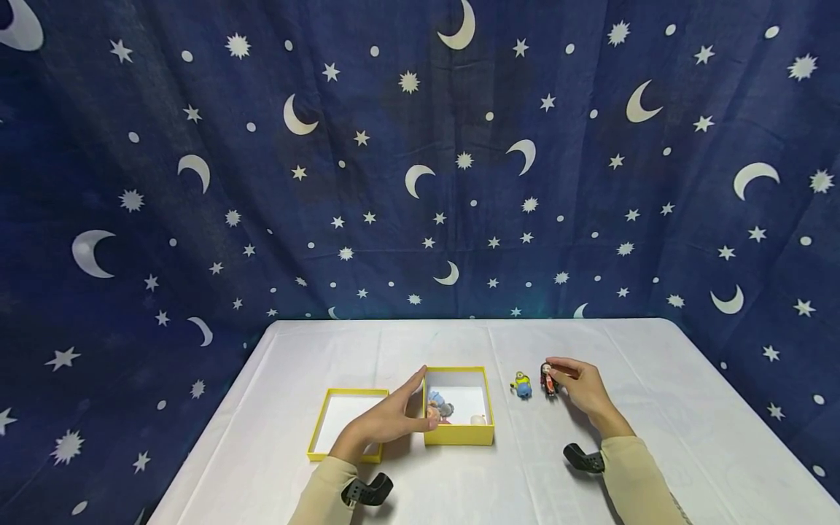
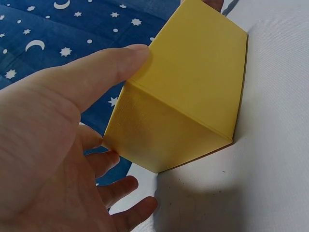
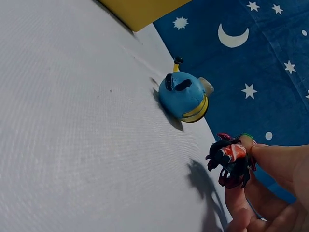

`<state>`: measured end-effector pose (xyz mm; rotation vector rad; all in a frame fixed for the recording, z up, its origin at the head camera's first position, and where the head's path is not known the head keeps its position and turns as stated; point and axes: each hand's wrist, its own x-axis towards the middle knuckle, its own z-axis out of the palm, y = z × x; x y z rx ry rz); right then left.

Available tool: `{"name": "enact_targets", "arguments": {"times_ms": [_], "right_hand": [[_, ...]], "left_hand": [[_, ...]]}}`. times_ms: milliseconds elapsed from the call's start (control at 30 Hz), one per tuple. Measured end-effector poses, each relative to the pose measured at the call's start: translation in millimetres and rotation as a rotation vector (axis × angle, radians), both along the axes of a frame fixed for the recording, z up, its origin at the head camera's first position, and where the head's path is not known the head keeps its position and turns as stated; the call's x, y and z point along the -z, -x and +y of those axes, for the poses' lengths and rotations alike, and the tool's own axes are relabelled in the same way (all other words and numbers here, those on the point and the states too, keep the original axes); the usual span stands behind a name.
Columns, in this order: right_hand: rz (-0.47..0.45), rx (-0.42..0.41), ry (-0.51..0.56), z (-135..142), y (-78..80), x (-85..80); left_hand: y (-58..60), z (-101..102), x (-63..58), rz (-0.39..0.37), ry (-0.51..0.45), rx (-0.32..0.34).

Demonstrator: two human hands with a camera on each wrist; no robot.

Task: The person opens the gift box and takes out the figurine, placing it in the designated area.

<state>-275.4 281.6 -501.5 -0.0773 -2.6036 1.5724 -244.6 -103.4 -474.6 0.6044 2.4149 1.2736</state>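
Observation:
My left hand (image 1: 387, 419) grips the left side of an open yellow box (image 1: 459, 435), thumb at the front corner and forefinger toward the back corner. The left wrist view shows the thumb (image 2: 111, 65) on the rim and the other fingers along the side wall. Inside the box, several small figurines (image 1: 441, 405) lie at the left and a pale piece (image 1: 477, 420) at the front right. My right hand (image 1: 586, 390) pinches a dark-haired figurine in red and black (image 3: 234, 157) between thumb and fingers, just above the table. A minion figurine (image 1: 521, 385) lies beside it.
Left of the box lies its yellow-edged lid (image 1: 318, 430), white inside and partly behind my left forearm. A white cloth covers the table (image 1: 223, 474). Behind it hangs a dark blue curtain (image 1: 367, 182) with moons and stars.

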Motion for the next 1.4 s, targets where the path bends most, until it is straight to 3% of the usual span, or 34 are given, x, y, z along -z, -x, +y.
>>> {"name": "enact_targets", "arguments": {"times_ms": [833,1400], "right_hand": [[0.052,0.024,-0.115,-1.2,2.5,8.6],[0.101,0.008,-0.238,-5.5,-1.9,3.9]], "left_hand": [[-1.4,-0.8,-0.3,-0.017,-0.014,-0.012],[-1.1,-0.4,0.6,-0.029,-0.006,-0.017]]}}
